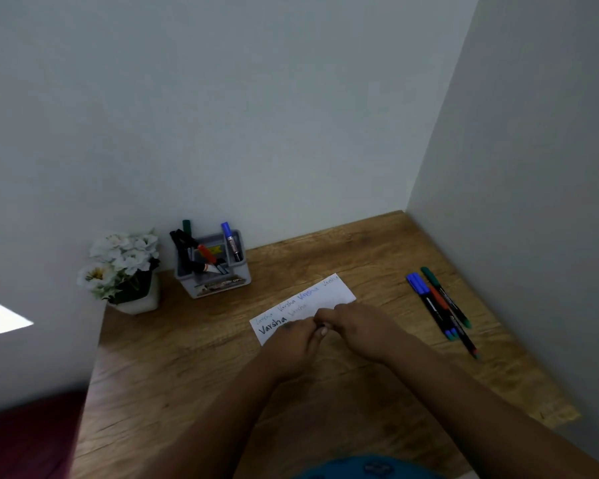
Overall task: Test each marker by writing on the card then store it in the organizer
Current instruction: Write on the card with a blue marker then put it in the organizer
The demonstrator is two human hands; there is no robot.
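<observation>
A white card (339,292) lies on the wooden desk with the same word written on it several times in different colours. My left hand (291,344) and my right hand (357,326) meet just above the card's near edge, fingers curled toward each other around a marker that they hide almost wholly. The grey organizer (215,281) stands behind the card by the back wall; it holds a blue marker (229,240), a red marker (206,254), a green-capped one (186,225) and black ones. Several loose markers (440,305) lie side by side at the right.
A white pot of white flowers (125,267) stands left of the organizer at the desk's left edge. Walls close the desk at the back and on the right (516,202). Bare wood (173,375) lies in front of my hands.
</observation>
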